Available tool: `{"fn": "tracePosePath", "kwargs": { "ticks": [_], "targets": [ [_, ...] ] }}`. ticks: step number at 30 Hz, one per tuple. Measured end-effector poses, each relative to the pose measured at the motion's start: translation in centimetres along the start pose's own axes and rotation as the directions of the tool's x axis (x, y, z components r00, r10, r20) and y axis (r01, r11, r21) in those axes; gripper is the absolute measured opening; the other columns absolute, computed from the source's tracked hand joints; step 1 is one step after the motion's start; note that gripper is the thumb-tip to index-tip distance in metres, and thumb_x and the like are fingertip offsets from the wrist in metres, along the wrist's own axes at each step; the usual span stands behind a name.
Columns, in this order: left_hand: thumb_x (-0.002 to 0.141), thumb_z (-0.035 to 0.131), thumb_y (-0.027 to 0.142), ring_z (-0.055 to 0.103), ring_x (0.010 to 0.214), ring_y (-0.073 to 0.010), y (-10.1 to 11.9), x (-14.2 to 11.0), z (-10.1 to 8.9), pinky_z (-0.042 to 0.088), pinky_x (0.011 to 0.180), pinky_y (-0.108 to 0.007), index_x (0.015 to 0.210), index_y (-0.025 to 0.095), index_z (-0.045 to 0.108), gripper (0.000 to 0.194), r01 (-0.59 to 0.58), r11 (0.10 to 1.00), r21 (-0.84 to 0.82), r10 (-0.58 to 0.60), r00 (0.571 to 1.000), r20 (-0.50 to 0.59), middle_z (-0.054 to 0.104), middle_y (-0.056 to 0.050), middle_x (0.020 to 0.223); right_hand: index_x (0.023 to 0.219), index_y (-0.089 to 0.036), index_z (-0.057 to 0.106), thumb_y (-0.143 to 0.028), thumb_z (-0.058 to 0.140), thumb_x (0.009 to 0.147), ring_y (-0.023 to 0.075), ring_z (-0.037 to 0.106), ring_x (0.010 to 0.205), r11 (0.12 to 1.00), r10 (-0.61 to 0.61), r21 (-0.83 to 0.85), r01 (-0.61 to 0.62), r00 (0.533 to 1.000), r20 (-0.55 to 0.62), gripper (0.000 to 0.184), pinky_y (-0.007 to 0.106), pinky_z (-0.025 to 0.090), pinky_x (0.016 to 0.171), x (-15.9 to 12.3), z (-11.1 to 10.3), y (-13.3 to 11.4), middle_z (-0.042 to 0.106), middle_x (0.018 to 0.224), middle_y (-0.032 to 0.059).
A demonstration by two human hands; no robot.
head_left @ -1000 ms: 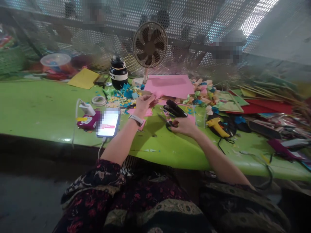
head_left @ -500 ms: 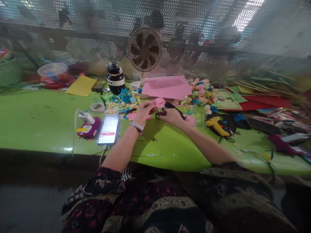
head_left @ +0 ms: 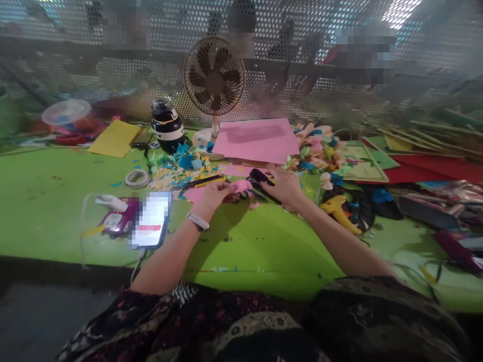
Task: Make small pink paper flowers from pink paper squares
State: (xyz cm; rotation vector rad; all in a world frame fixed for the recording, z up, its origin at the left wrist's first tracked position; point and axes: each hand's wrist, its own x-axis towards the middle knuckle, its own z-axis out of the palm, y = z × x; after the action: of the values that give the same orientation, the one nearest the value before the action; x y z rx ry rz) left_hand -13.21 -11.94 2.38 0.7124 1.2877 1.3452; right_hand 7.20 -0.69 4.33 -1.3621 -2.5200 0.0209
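My left hand (head_left: 215, 197), closed in a pinch, holds a small curled piece of pink paper (head_left: 242, 185) above the green table. Just to the right, my right hand (head_left: 286, 187) has its thumb and fingers round a black stapler (head_left: 260, 182), which points toward the pink piece. Dark loops, perhaps scissor handles, show faintly below the pink paper. Flat pink paper (head_left: 193, 195) lies beside my left hand, and a yellow-and-black cutter (head_left: 207, 181) rests behind it.
Paper scraps (head_left: 177, 173) lie before a black bottle (head_left: 167, 128) and a fan (head_left: 215, 80). Pink sheets (head_left: 256, 140) and paper petals (head_left: 317, 143) are at the back. A lit phone (head_left: 153, 221) stands left, a yellow glue gun (head_left: 341, 213) right. White tape (head_left: 137, 178) lies at left.
My right hand has gone from the dark-handled scissors to the stapler. My left hand still holds the pink piece, now lower. The camera view has shifted.
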Motion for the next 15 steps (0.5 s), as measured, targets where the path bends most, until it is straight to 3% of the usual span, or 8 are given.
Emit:
{"fn": "tracePosePath", "kwargs": {
  "ticks": [4, 7, 12, 15],
  "targets": [
    [0.07, 0.086, 0.043, 0.066, 0.063, -0.0115, -0.12, -0.84, 0.36, 0.056, 0.071, -0.026, 0.076, 0.013, 0.072, 0.034, 0.039, 0.992, 0.118, -0.05, 0.995, 0.086, 0.074, -0.006, 0.072, 0.107, -0.016, 0.067, -0.045, 0.058, 0.089, 0.0285, 0.067, 0.097, 1.0, 0.018, 0.018, -0.021, 0.984, 0.179, 0.035, 0.034, 0.046, 0.076, 0.11, -0.03, 0.63, 0.073, 0.109, 0.0136],
    [0.071, 0.086, 0.041, 0.067, 0.061, -0.0118, -0.17, -0.87, 0.31, 0.057, 0.068, -0.026, 0.074, 0.015, 0.072, 0.03, 0.11, 0.986, 0.129, -0.12, 0.99, 0.076, 0.074, -0.005, 0.069, 0.105, -0.017, 0.065, -0.045, 0.058, 0.089, 0.028, 0.067, 0.091, 0.997, 0.06, 0.023, -0.068, 0.965, 0.256, 0.032, 0.032, 0.043, 0.069, 0.26, -0.07, 0.59, 0.074, 0.103, 0.0122],
    [0.07, 0.087, 0.03, 0.068, 0.056, -0.0133, -0.57, -0.6, 0.3, 0.057, 0.062, -0.025, 0.067, 0.015, 0.07, 0.023, 0.248, 0.957, 0.154, -0.27, 0.951, 0.15, 0.072, -0.006, 0.063, 0.104, -0.018, 0.063, -0.04, 0.054, 0.091, 0.0293, 0.067, 0.09, 0.996, 0.037, 0.071, -0.057, 0.966, 0.256, 0.027, 0.033, 0.042, 0.068, 0.45, 0.48, 0.63, 0.074, 0.103, 0.013],
    [0.072, 0.086, 0.027, 0.068, 0.055, -0.0135, -0.47, -0.69, 0.19, 0.057, 0.06, -0.025, 0.067, 0.014, 0.069, 0.022, 0.222, 0.958, 0.183, -0.249, 0.959, 0.138, 0.071, -0.007, 0.062, 0.107, -0.017, 0.064, -0.039, 0.055, 0.091, 0.0298, 0.067, 0.09, 0.993, 0.026, 0.103, -0.051, 0.971, 0.237, 0.028, 0.034, 0.044, 0.07, 0.21, 0.35, 0.47, 0.074, 0.104, 0.0139]
  ]
}}
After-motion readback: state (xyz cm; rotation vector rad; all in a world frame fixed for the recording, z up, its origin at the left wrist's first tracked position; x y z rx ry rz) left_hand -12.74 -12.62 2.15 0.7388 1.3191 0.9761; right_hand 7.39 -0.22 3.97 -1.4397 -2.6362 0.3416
